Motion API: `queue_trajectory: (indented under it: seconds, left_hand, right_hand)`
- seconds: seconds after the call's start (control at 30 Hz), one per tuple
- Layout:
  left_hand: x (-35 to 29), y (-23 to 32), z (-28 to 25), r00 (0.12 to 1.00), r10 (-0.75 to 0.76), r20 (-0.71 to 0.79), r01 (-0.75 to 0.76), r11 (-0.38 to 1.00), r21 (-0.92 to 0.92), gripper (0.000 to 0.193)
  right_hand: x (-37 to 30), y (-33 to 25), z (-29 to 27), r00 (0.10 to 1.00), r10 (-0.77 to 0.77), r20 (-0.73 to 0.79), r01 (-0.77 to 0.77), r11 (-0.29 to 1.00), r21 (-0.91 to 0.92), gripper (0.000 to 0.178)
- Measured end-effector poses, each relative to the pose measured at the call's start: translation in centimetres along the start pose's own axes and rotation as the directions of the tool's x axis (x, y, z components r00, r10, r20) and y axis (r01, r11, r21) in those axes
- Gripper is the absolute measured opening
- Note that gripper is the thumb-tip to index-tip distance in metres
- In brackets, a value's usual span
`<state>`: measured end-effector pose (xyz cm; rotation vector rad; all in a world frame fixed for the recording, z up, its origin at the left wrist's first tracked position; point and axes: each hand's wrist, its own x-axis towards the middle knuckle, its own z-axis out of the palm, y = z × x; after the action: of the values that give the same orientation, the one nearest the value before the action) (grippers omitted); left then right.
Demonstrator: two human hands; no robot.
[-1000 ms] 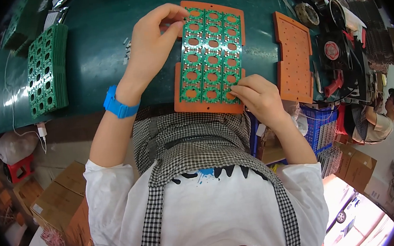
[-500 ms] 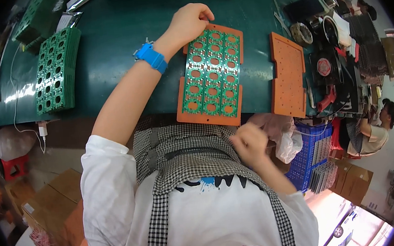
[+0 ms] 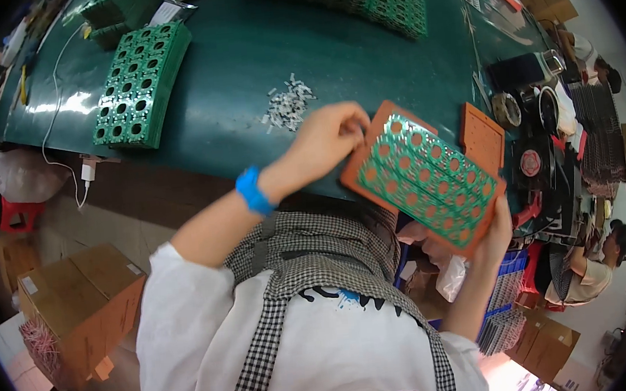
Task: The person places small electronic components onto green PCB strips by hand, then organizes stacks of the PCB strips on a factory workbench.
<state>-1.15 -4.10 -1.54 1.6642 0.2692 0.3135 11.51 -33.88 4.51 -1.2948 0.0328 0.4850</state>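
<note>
My right hand [image 3: 496, 233] grips the lower right end of an orange fixture plate [image 3: 375, 127], thumb along its edge. A green circuit board panel [image 3: 431, 179] with rows of oval openings lies on the plate, slightly blurred. Plate and panel are tilted and turned aslant over the table's front edge. At the plate's upper left end is my left hand [image 3: 332, 140], its fingers curled closed against the edge; the exact fingertip contact is partly hidden. A blue wrist strap [image 3: 253, 191] sits on my left wrist. Just beyond that hand lies a pile of small white parts [image 3: 289, 104].
A stack of green panels [image 3: 141, 87] stands at the left of the green table [image 3: 226, 91], more panel stacks [image 3: 393, 2] at the back. Another orange plate [image 3: 483, 136] lies at the right, near a tape roll [image 3: 506, 110]. A white cable [image 3: 58, 91] hangs over the left edge.
The orange plate with its panel has swung from upright to aslant and moved right. My right hand has come up from my waist onto it. The white parts have come into view.
</note>
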Motion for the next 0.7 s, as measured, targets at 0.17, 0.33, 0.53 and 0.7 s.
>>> queue_trajectory:
  seconds: [0.17,0.33,0.53,0.7]
  left_hand:
    - [-5.2,1.7,0.2,0.981,-0.153,-0.118,0.102,0.928,-0.359,0.024]
    - [-5.0,2.1,-0.7,0.948,-0.274,-0.162,0.159,0.849,-0.505,0.029]
    - [-4.2,2.0,-0.9,0.928,-0.341,-0.152,0.193,0.786,-0.587,0.036]
    - [-3.9,2.5,0.2,0.948,-0.205,-0.242,0.130,0.948,-0.291,0.037]
  right_hand:
    - [12.2,-3.4,-0.4,0.860,0.281,0.425,-0.034,0.864,-0.502,0.034]
    - [14.9,0.6,12.6,0.650,0.305,0.696,0.471,0.558,-0.684,0.031]
    - [12.3,2.7,17.5,0.574,-0.053,0.817,0.815,0.139,-0.563,0.018]
    - [3.7,3.0,16.9,0.545,0.040,0.837,0.731,0.466,-0.498,0.015]
